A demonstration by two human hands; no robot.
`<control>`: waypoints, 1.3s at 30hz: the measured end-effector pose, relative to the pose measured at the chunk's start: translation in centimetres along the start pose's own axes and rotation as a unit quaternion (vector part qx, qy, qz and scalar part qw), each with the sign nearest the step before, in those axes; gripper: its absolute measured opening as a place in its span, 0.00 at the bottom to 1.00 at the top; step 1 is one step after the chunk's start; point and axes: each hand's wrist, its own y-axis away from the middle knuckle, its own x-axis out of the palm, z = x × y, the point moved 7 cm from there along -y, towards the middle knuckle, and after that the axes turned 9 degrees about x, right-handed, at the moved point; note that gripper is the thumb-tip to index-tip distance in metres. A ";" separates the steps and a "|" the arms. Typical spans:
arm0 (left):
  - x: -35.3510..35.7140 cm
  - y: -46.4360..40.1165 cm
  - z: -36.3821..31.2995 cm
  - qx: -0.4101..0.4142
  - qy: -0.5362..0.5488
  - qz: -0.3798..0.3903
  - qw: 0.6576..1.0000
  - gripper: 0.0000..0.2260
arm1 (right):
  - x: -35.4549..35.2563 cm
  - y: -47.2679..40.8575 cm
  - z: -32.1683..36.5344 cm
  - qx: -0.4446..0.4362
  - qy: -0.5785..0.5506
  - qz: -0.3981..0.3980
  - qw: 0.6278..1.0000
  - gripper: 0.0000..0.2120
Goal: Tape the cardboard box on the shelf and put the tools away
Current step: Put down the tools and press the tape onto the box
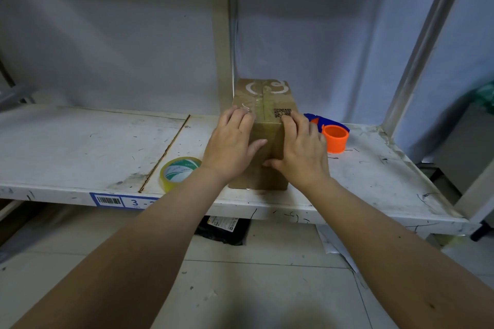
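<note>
The box (263, 99) sits near the shelf's (80, 147) front edge, its long axis running straight toward the back, with the left hand (230, 144) and right hand (300, 149) pressed flat over its near end, equally close.

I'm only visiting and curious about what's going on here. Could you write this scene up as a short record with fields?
Box: brown cardboard box standing on the scuffed white shelf
Hands: left hand and right hand press the box's top edge and front
Tape: clear tape roll lies left of the box
Dispenser: orange and blue tape dispenser lies right of the box
</note>
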 end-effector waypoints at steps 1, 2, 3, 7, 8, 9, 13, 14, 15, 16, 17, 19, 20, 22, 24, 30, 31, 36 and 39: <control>0.0 0.0 0.0 -0.002 -0.002 -0.001 1.000 0.27 | 0.0 0.0 -0.1 -0.001 0.001 0.003 1.000 0.46; 0.0 -0.1 0.0 -0.005 -0.004 -0.004 1.000 0.27 | -0.2 -0.1 -0.2 -0.001 -0.010 -0.005 1.000 0.42; -0.1 -0.2 0.0 -0.011 -0.005 -0.009 1.000 0.26 | -0.6 -0.1 -0.2 0.000 -0.033 -0.020 0.999 0.37; 0.2 -0.4 -0.1 -0.019 0.000 -0.004 1.000 0.27 | -1.5 -0.8 -0.5 0.028 -0.100 -0.048 0.993 0.23; 0.4 -0.3 0.0 -0.013 -0.005 0.008 1.000 0.31 | -1.6 -0.9 -0.4 0.030 -0.095 -0.052 0.994 0.23; 0.6 0.0 0.0 -0.004 -0.015 0.023 1.000 0.35 | -1.5 -0.9 -0.3 0.029 -0.088 -0.050 0.994 0.25; 0.8 0.6 0.5 0.026 -0.046 0.064 0.997 0.45 | -0.4 0.2 0.1 0.008 -0.067 -0.010 0.998 0.40; 0.8 0.8 0.6 0.021 -0.034 0.064 0.997 0.44 | -0.4 0.4 -0.1 -0.004 -0.068 -0.008 0.998 0.42; 0.8 0.9 0.8 0.005 -0.011 0.061 0.998 0.42 | -0.4 0.4 -0.4 -0.011 -0.078 -0.002 0.997 0.43; 0.8 1.0 0.9 -0.019 0.018 0.052 0.998 0.40 | -0.5 0.2 -0.7 -0.010 -0.097 0.009 0.995 0.41; 0.9 1.1 1.1 -0.047 0.050 0.039 0.997 0.37 | -0.6 -0.1 -1.1 -0.007 -0.117 0.022 0.993 0.38; 1.2 0.9 1.5 -0.098 0.108 0.019 0.989 0.32 | -0.6 -0.9 -1.3 -0.012 -0.135 0.035 0.990 0.33; 1.5 0.7 1.7 -0.117 0.128 0.016 0.985 0.31 | -0.6 -1.4 -1.2 -0.014 -0.136 0.037 0.990 0.32; 2.2 -0.2 2.4 -0.142 0.149 0.013 0.978 0.31 | 0.0 -2.5 -1.0 -0.007 -0.133 0.042 0.990 0.30; 2.9 -1.1 3.3 -0.156 0.159 0.015 0.975 0.31 | 0.8 -3.7 -0.8 0.006 -0.127 0.051 0.991 0.30; 5.0 -3.8 5.3 -0.179 0.163 0.037 0.970 0.29 | 3.1 -6.8 -0.5 0.024 -0.136 0.061 0.989 0.29; 5.2 -4.0 5.5 -0.182 0.163 0.041 0.969 0.29 | 3.3 -7.0 -0.4 0.024 -0.138 0.061 0.988 0.28; 5.3 -4.1 5.7 -0.170 0.165 0.054 0.970 0.28 | 3.4 -7.0 -0.5 0.030 -0.117 0.061 0.991 0.29; 4.6 -3.4 5.7 -0.155 0.162 0.069 0.972 0.31 | 3.0 -7.0 -0.8 0.034 -0.107 0.088 0.990 0.30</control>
